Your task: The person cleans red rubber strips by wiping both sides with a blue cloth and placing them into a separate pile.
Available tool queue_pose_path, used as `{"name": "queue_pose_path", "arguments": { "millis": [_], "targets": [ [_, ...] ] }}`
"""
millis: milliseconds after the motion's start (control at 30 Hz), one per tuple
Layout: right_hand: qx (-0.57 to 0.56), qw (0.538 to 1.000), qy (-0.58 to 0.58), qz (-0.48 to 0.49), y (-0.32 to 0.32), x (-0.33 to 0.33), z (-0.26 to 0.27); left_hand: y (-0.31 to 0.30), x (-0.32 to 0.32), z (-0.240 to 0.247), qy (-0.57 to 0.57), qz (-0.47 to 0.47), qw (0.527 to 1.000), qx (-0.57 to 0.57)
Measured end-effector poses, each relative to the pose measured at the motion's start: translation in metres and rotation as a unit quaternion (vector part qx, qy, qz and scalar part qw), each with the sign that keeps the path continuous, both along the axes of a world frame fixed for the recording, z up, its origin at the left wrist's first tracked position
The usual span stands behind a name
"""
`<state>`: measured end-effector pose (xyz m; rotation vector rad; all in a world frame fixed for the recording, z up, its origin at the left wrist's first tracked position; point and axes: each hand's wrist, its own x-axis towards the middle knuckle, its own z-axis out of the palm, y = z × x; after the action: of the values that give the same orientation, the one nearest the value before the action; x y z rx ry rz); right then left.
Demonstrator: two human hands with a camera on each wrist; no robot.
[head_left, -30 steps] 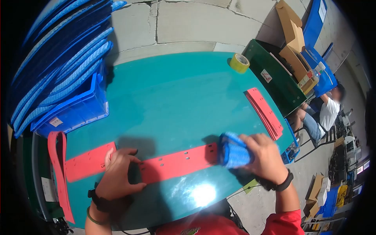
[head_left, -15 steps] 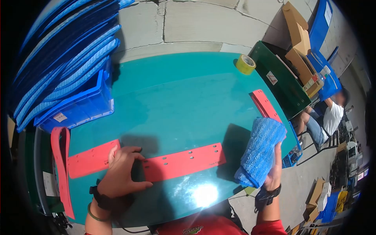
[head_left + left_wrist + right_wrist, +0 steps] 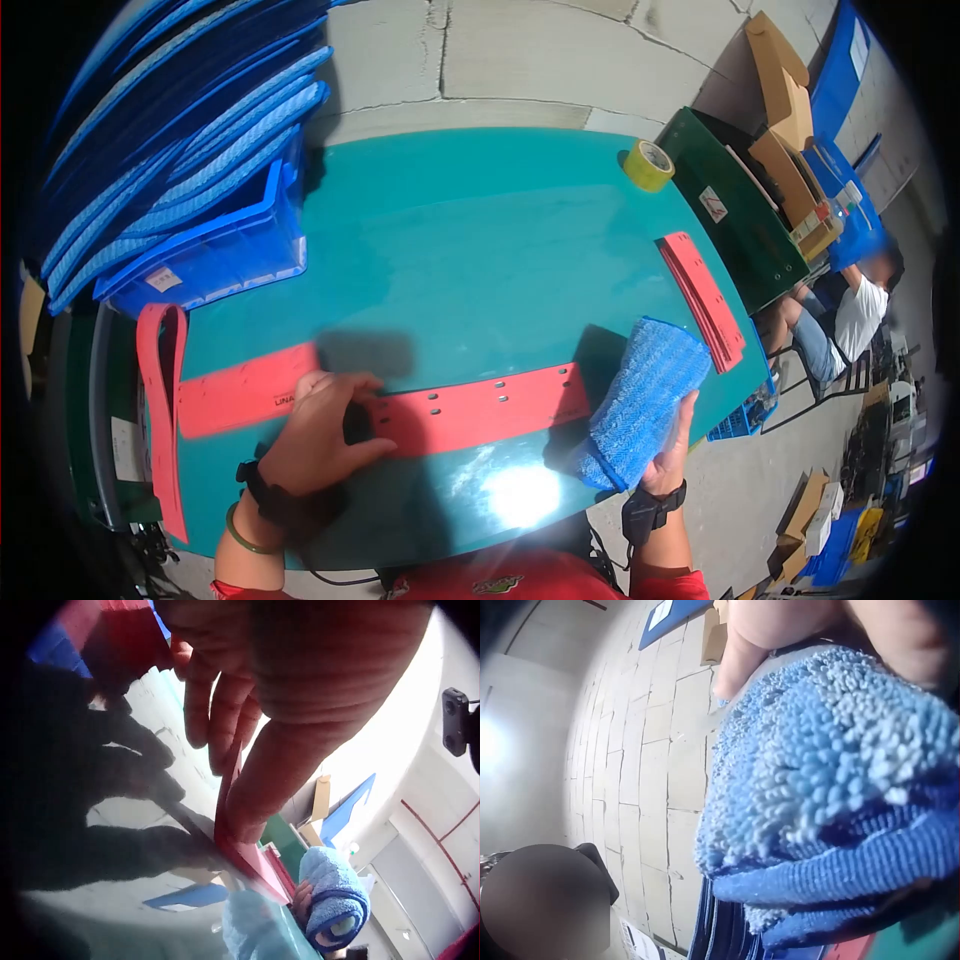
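A red strip [image 3: 480, 415] with paired slots lies across the green table. At its left end is the left hand [image 3: 325, 425], thumb at the near edge and index finger at the far edge; the left wrist view shows the thumb and fingers pinching the red piece [image 3: 262, 866]. Just beyond the strip's right end, the right hand [image 3: 672, 450] holds a folded blue cloth [image 3: 650, 390], its fingers mostly hidden behind it. The cloth [image 3: 817, 765] fills much of the right wrist view. Another red piece [image 3: 250, 390] lies left of the left hand.
A looped red strip [image 3: 160, 420] hangs over the left edge. Blue pads [image 3: 210, 150] fill a blue bin [image 3: 215, 265] at back left. Yellow tape [image 3: 649, 166], a red stack [image 3: 703, 300] and a green box [image 3: 735, 205] stand right. Beyond, a person [image 3: 855, 320] sits.
The right hand has moved right off the strip with the cloth, turned it upright, then come slightly back toward the left. The left hand keeps its place at the strip's left end.
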<state>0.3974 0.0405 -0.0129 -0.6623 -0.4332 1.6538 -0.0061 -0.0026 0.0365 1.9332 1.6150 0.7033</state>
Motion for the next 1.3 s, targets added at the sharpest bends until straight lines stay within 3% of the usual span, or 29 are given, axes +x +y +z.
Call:
{"name": "queue_pose_path", "arguments": {
  "millis": [33, 67, 100, 167, 233, 300, 367, 467, 567, 633, 700, 833, 933, 1000, 1167, 1233, 1267, 1300],
  "targets": [
    [0.017, 0.999, -0.038, -0.023, -0.001, -0.004, 0.002, 0.0, -0.001, -0.003, 0.014, 0.004, 1.0, 0.014],
    [0.057, 0.985, -0.15, -0.067, -0.001, -0.007, -0.008, 0.001, -0.003, -0.004, 0.016, 0.011, 1.0, 0.012],
    [0.056, 0.986, -0.148, -0.06, -0.001, -0.007, -0.008, 0.002, -0.006, -0.004, 0.021, -0.019, 1.0, 0.008],
    [0.029, 0.999, -0.015, 0.004, 0.002, -0.005, -0.004, 0.003, -0.008, -0.005, 0.028, -0.043, 0.999, 0.005],
    [0.028, 0.999, -0.032, -0.018, -0.002, -0.014, 0.006, 0.003, -0.007, -0.007, 0.007, -0.043, 0.999, 0.003],
    [0.029, 0.981, -0.189, -0.013, -0.007, -0.015, 0.005, 0.003, -0.007, -0.007, -0.001, -0.044, 0.999, 0.008],
    [0.028, 0.979, -0.2, -0.01, -0.014, -0.021, 0.008, 0.004, -0.006, -0.009, -0.01, -0.047, 0.999, 0.013],
    [0.037, 0.993, -0.111, -0.011, -0.022, -0.036, 0.018, 0.003, -0.005, -0.01, -0.03, -0.04, 0.998, 0.027],
    [0.006, 0.993, -0.115, 0.0, -0.023, -0.047, 0.037, 0.004, -0.001, -0.004, -0.038, -0.048, 0.996, 0.062],
    [0.009, 0.993, -0.114, 0.006, -0.02, -0.049, 0.034, 0.004, 0.002, -0.001, -0.18, -0.034, 0.982, 0.036],
    [-0.051, 0.998, -0.046, -0.011, -0.024, -0.053, 0.029, 0.004, 0.002, -0.006, -0.173, -0.045, 0.982, 0.063],
    [-0.104, 0.993, -0.048, -0.006, -0.033, -0.043, 0.017, 0.002, 0.002, -0.001, -0.18, -0.067, 0.979, 0.07],
    [-0.036, 0.991, -0.131, 0.005, -0.037, -0.042, 0.022, 0.002, 0.001, -0.004, -0.185, -0.07, 0.976, 0.089],
    [-0.032, 0.999, -0.024, 0.037, -0.037, -0.038, 0.022, 0.002, 0.001, -0.009, -0.185, -0.07, 0.976, 0.096],
    [-0.003, 0.999, 0.004, 0.034, -0.04, -0.026, -0.004, 0.003, -0.002, -0.013, -0.179, -0.083, 0.976, 0.094],
    [0.02, 1.0, -0.004, 0.014, -0.044, -0.013, -0.014, 0.003, -0.003, -0.008, -0.204, -0.077, 0.974, -0.059],
    [0.011, 1.0, 0.002, 0.014, -0.047, -0.01, -0.014, 0.005, -0.005, -0.008, -0.204, -0.076, 0.974, -0.059],
    [0.002, 1.0, 0.008, 0.013, -0.049, -0.008, -0.014, 0.006, -0.007, -0.01, -0.158, -0.134, 0.978, -0.029]
  ]
}}
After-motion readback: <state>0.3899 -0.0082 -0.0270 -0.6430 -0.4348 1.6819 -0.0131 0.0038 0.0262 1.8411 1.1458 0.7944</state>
